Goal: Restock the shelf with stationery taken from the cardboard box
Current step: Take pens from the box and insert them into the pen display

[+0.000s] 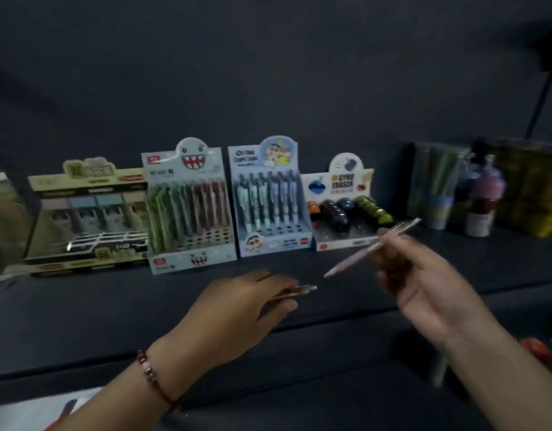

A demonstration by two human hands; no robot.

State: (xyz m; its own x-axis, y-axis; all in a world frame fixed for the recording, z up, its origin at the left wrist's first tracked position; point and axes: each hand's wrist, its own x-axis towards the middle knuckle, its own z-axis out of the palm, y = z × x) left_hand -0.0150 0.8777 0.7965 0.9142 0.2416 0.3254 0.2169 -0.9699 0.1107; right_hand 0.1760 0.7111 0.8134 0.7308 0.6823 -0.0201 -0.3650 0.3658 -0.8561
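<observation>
Four printed cardboard display boxes stand in a row along the back of the long dark shelf, and they show how far the restocking has come. Widest is the yellowish display box of pastel blocks at the left, which looks full; touching it is the pale grey display box with a toothy monster face, packed with green and reddish pens; next is the pale blue cartoon-character pen box, whose back rows hold pens while its front holes look bare; last in the row is the low white eraser box with dark and green rounded erasers. Further right, blurred, stand a clear packet of green sticks, some small bottles and a yellow-green stack. The cardboard supply box is not in view. Two loose pens remain unplaced. The right hand is raised in front of the eraser box, fingers curled, pinching a slim pink pen with a clear clicker end that slants above the shelf, touching nothing else. The left hand hovers low over the shelf front, its fingers curled round a clear-tipped pen, mostly hidden. Judging by colour, I'd guess the bare slots of the blue box or the monster box will take them.
</observation>
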